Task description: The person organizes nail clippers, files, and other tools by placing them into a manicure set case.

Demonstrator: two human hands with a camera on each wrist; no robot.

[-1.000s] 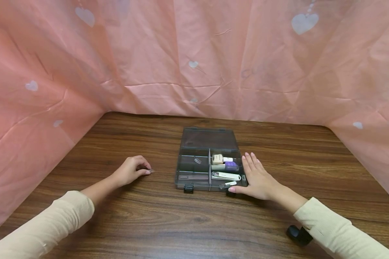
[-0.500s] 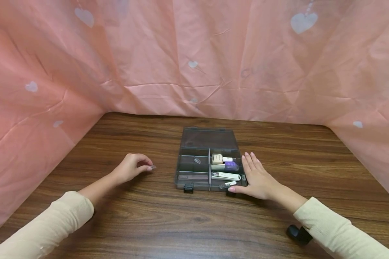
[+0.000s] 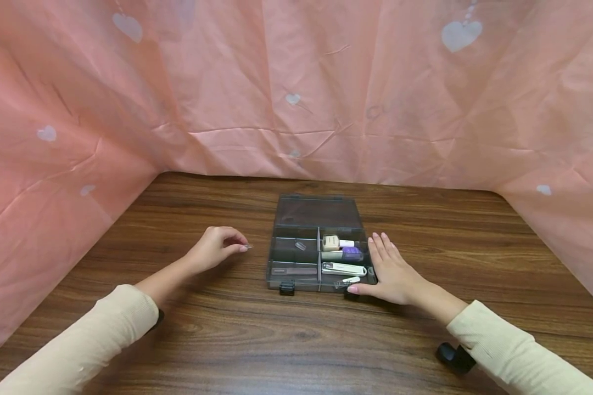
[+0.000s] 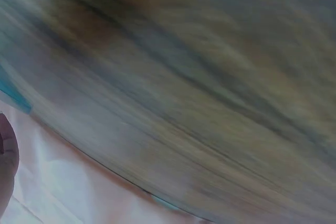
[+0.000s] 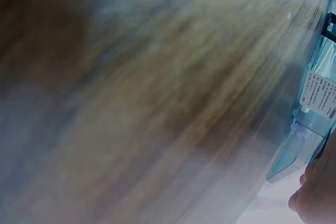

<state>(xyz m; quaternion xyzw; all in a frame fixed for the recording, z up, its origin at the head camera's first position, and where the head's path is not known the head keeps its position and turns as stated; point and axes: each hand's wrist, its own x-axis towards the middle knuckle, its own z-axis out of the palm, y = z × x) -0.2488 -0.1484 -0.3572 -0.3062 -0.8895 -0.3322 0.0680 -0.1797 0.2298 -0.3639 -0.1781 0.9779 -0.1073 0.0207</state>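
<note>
My left hand (image 3: pixel 216 249) pinches a small clear piece (image 3: pixel 249 246), like a clear nail tip, between thumb and fingertips, left of the box. The dark see-through divided box (image 3: pixel 275 252) lies with its lid folded back. Another clear nail tip (image 3: pixel 300 246) lies in its far left compartment. My right hand (image 3: pixel 394 274) rests along the box's right side, fingers straight, thumb at the front edge. On the box's right side sit a beige nail polish bottle (image 3: pixel 331 242), a purple-capped bottle (image 3: pixel 352 253) and a nail clipper (image 3: pixel 344 269). Both wrist views show only slivers of the hands.
A flat grey-brown strip (image 3: pixel 294 271) lies in the near left compartment, and a small white piece (image 3: pixel 351 280) lies near right. Dark latches (image 3: pixel 286 288) project at the box's front. Pink curtain (image 3: pixel 296 137) hangs behind the wooden table (image 3: pixel 217 340). A black object (image 3: pixel 454 357) shows by the right sleeve.
My left hand, holding the clear piece, has moved right and slightly away from me, closer to the box. The right hand and the box have stayed put.
</note>
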